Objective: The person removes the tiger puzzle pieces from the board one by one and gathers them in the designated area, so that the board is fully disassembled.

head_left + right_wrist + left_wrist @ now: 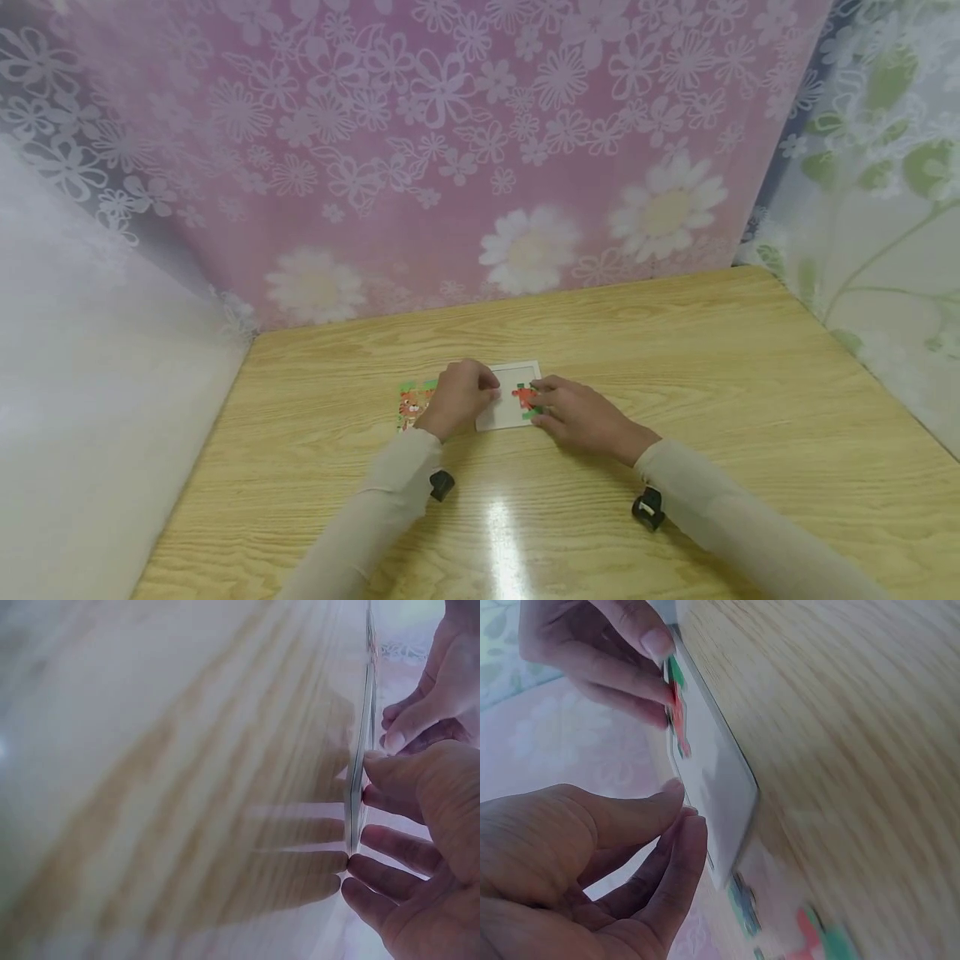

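Note:
A shallow white puzzle tray (507, 417) lies on the table, with joined red and green jigsaw pieces (522, 398) along its right side. My right hand (581, 414) rests at the tray's right edge, its fingertips (664, 694) on these pieces. In the right wrist view, the fingers of the right hand (442, 847) spread along the tray's edge (358, 772). Over the tray's left part hovers my left hand (461, 396). Its thumb and fingertips (692, 825) are bent close together, with nothing visible between them in the left wrist view.
Left of the tray, partly behind the left hand, lie jigsaw pieces (411, 404) with a tiger picture. The wooden table (637, 333) meets a pink flowered cloth (420, 208) at the back. Black wrist straps (648, 509) sit on both sleeves.

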Motion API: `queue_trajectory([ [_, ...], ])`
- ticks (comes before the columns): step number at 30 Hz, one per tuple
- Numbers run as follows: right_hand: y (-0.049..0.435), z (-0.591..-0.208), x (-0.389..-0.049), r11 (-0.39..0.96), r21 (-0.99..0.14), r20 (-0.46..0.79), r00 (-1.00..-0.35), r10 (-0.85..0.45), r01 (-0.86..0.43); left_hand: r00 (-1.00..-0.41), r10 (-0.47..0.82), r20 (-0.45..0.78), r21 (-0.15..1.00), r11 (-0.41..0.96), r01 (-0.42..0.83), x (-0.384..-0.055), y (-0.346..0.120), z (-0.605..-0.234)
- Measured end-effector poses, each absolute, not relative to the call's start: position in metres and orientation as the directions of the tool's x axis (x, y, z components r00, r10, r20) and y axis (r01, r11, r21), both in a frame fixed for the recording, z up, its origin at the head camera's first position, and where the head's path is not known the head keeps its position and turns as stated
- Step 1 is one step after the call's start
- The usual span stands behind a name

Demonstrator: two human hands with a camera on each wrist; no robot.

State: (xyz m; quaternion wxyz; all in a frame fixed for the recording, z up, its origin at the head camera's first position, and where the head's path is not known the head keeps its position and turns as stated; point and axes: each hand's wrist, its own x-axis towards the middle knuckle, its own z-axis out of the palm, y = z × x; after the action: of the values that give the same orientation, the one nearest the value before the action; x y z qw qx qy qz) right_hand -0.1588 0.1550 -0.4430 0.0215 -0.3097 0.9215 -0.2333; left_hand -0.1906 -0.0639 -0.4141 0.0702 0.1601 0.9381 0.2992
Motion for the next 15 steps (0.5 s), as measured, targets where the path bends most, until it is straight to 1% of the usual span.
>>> queue_trajectory([
  [6,0.154,-0.441,-0.157,0.717,-0.453,0.091,-0.828,-0.554,-0.53,-0.931,0.36,-0.059,0.589,0.766,0.259,-0.194,-0.051,-0.418],
  [15,0.157,-0.445,-0.157,0.711,-0.435,0.129,-0.819,-0.559,-0.553,-0.932,0.354,-0.073,0.612,0.754,0.238,-0.195,-0.044,-0.422],
])
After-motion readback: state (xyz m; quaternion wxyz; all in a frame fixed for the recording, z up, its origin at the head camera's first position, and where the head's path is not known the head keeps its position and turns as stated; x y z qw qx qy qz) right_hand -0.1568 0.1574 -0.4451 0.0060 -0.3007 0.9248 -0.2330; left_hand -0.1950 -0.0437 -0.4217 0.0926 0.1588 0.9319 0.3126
